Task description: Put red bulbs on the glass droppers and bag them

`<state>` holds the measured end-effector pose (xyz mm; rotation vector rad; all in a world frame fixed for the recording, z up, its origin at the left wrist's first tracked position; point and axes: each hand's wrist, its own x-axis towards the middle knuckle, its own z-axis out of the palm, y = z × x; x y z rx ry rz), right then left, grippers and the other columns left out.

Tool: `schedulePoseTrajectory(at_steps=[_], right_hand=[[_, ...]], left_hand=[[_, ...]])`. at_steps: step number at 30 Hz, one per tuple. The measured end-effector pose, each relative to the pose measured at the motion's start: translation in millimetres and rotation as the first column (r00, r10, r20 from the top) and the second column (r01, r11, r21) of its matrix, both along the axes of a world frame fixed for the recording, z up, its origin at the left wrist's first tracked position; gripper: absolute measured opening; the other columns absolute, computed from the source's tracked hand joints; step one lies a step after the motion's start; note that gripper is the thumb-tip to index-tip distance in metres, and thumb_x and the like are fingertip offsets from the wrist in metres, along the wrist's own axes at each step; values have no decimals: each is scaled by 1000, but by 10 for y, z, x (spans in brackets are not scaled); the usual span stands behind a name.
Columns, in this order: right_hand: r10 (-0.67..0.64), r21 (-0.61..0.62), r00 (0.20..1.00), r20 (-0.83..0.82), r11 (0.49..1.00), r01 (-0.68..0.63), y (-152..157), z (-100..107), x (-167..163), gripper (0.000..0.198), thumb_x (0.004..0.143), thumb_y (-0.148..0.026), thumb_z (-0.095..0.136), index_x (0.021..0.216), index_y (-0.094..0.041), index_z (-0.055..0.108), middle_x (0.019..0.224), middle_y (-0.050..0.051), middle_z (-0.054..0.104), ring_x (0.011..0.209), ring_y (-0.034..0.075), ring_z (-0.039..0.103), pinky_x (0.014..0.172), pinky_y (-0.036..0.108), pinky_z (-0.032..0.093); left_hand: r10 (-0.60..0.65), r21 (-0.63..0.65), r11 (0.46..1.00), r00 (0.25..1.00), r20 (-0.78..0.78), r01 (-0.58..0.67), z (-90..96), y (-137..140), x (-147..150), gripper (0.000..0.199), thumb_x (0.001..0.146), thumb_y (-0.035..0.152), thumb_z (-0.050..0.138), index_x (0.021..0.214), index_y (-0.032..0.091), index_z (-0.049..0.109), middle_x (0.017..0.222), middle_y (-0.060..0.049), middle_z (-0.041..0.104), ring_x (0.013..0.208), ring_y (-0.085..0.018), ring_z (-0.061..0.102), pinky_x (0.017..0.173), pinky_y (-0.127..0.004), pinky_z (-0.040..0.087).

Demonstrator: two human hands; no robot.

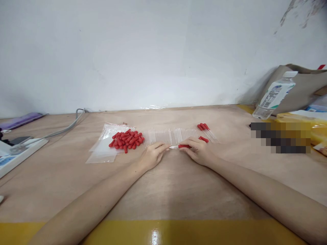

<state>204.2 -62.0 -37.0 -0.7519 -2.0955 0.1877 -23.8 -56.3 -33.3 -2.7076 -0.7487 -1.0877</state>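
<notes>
My left hand (153,154) pinches a clear dropper tube (174,147) near the middle of the table. At the tube's right end sits a red rubber bulb (184,146), gripped between the thumb and fingers of my right hand (198,151). Just behind my hands lie rows of thin clear tubes (166,135). To the left, a heap of red rubber bulbs (127,139) rests partly on clear plastic bags (102,149). Several droppers with red bulbs (203,126) lie behind my right hand. Another red bulb (203,139) shows close beside its knuckles.
On the right stand a plastic bottle (276,95), a grey bag (306,85) and a yellow package (316,126). A grey cable (66,129) runs to a white power strip (22,153) at left, near a purple pouch (22,121). A wall (153,54) closes off the back.
</notes>
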Motion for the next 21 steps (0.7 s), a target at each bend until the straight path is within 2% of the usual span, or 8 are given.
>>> schedulePoseTrajectory(at_steps=[9, 15, 18, 21], right_hand=[[52, 24, 996, 74, 998, -54, 6, -9, -26, 14, 86, -23, 49, 90, -19, 62, 79, 4, 62, 72, 14, 58, 64, 26, 48], [33, 81, 994, 104, 996, -42, -35, 20, -61, 16, 86, -24, 49, 91, -19, 63, 78, 5, 62, 69, 14, 58, 62, 26, 48], [53, 29, 997, 48, 998, -55, -29, 61, -53, 17, 86, -22, 49, 93, -21, 64, 82, 5, 63, 73, 14, 59, 65, 27, 49], [83, -85, 996, -38, 993, -86, -11, 77, -33, 17, 85, -21, 50, 93, -22, 65, 83, 4, 65, 75, 14, 60, 66, 28, 50]], left_hand=[[-26, 67, 997, 999, -19, 27, 6, -17, 29, 24, 87, 11, 41, 102, 11, 60, 79, -8, 64, 69, -13, 60, 62, -25, 52], [-9, 81, 997, 999, -49, 13, 39, -49, 51, 23, 89, 16, 40, 100, 13, 61, 79, -7, 63, 68, -13, 60, 61, -24, 51], [-2, 64, 998, 1000, 1, 2, 25, -38, 58, 21, 89, 18, 43, 101, 13, 60, 78, -7, 62, 68, -13, 60, 62, -23, 51], [1, 51, 999, 1000, 25, -3, 8, -28, 58, 20, 88, 17, 44, 101, 12, 59, 78, -6, 62, 69, -13, 59, 63, -23, 50]])
